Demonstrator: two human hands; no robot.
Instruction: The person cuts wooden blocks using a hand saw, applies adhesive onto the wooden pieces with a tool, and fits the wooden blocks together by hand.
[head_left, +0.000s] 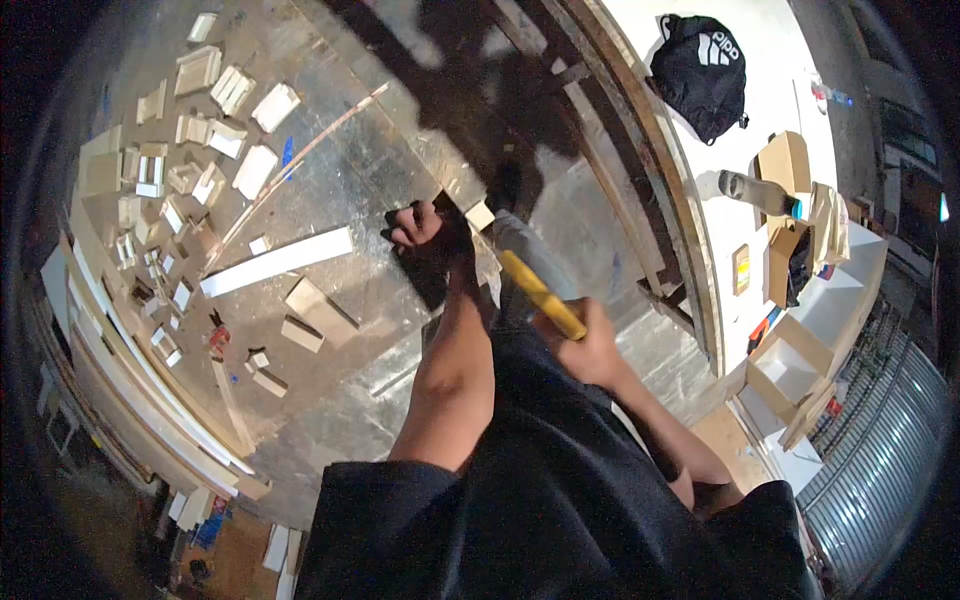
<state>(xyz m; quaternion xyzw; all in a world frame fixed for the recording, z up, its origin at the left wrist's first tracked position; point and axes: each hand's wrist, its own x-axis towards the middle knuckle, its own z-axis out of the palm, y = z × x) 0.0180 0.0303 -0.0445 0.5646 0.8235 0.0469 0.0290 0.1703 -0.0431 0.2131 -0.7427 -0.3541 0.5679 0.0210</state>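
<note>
In the head view, the person in a black garment (560, 460) had both arms stretched forward over a grey surface (400, 130). The right hand (583, 345) was closed around the near end of a long yellow tool (540, 293). The fingers were wrapped firmly, and the free part of the tool pointed to the far left. What kind of tool it was, I could not tell.

The left hand (418, 224) was farther away and more to the left. Its fingers were bent inward, quite curled, but the dark area around them did not let me tell if they had hold of something. Just to the right of this hand there was a small pale block (480, 216), near the far end of the yellow tool and apart from it.

On the left side, many small wooden pieces (233, 90) were scattered, some in the shape of little open boxes. A thin wooden strip (300, 165) lay diagonally beside them, and nearer was a long white board (278, 262).

On the right, a white table (712, 180) carried a black bag (703, 75) at its far part, and nearer a clear bottle (757, 192) lay beside an open cardboard box (785, 160).
</note>
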